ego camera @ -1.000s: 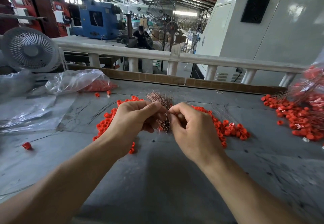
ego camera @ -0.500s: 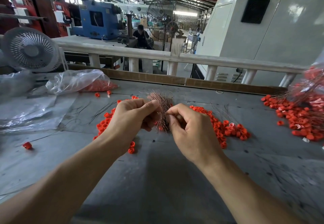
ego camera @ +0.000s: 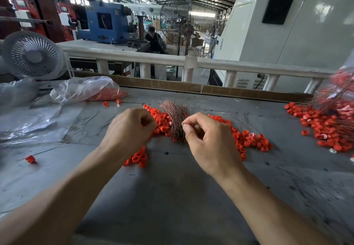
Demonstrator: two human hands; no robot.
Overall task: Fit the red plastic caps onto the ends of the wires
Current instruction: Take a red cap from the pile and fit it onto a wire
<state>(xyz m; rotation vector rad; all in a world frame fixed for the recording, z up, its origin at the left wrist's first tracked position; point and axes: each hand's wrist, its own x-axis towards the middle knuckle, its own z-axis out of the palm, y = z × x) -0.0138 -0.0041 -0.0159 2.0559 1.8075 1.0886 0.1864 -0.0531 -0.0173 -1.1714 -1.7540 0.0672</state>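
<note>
A bundle of thin copper wires lies on a heap of red plastic caps in the middle of the grey table. My right hand is just right of the bundle and pinches a single thin wire between thumb and forefinger. My left hand hovers left of the bundle with its fingers curled, fingertips at the edge of the caps. No cap shows inside that hand.
A second heap of red caps with wires lies at the right edge. At the back left sit a clear bag of caps and a white fan. One stray cap lies at the left. A white railing borders the table's far side.
My hands were together at the wire bundle and have drawn apart. The left hand moved left off the bundle toward the caps, and the right hand shifted slightly right, still pinching.
</note>
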